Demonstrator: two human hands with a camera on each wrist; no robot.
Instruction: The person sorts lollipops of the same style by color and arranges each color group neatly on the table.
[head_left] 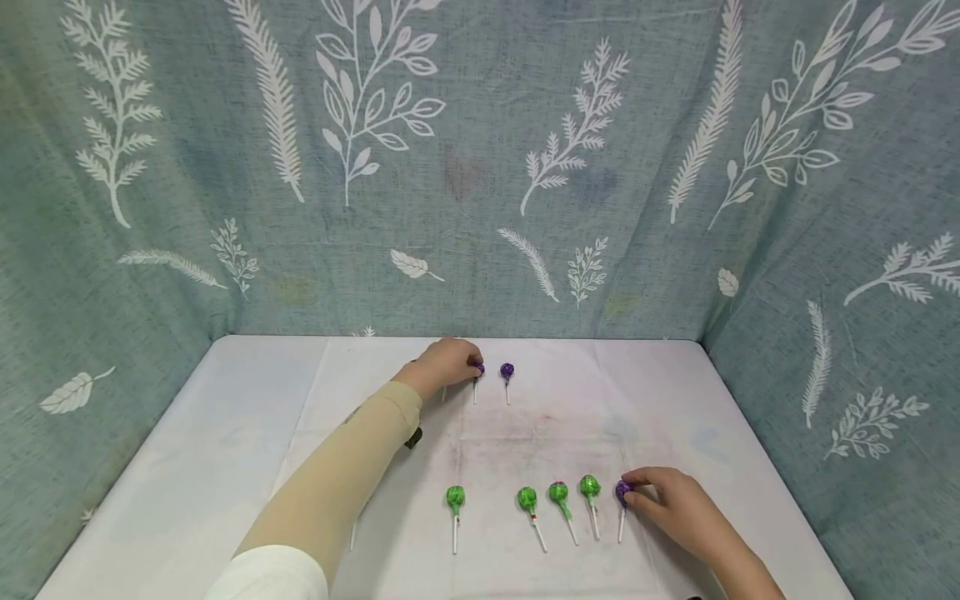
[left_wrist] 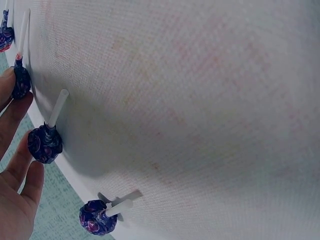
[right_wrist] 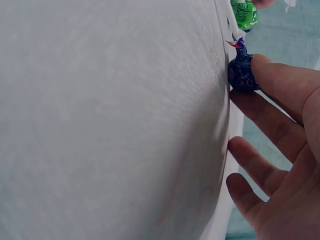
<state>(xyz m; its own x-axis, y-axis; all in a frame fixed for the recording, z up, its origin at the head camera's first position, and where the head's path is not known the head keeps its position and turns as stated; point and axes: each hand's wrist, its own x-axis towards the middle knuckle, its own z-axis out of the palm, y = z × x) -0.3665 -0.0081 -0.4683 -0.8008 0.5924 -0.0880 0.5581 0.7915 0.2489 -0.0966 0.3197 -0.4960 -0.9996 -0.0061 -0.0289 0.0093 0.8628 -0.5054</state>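
Observation:
At the back of the table, my left hand point(head_left: 447, 364) pinches the head of a purple lollipop point(left_wrist: 21, 82) between thumb and finger; its stick points toward me. Another purple lollipop point(left_wrist: 45, 144) lies by the other fingertips of that hand, and a third purple lollipop point(left_wrist: 98, 218) is farther along the row. To the right of the held one lies a purple lollipop point(head_left: 507, 370). Front right, my right hand point(head_left: 678, 508) grips a purple lollipop point(right_wrist: 242, 72) by its wrapped head, thumb on one side, its other fingers spread apart.
Left of the right hand, green lollipops point(head_left: 558, 492) lie in a row, with one green lollipop point(head_left: 455, 497) set apart. A white stick point(head_left: 354, 535) shows beside the left sleeve point(head_left: 330, 475), its head hidden. Patterned cloth point(head_left: 465, 167) surrounds the white table point(head_left: 247, 392).

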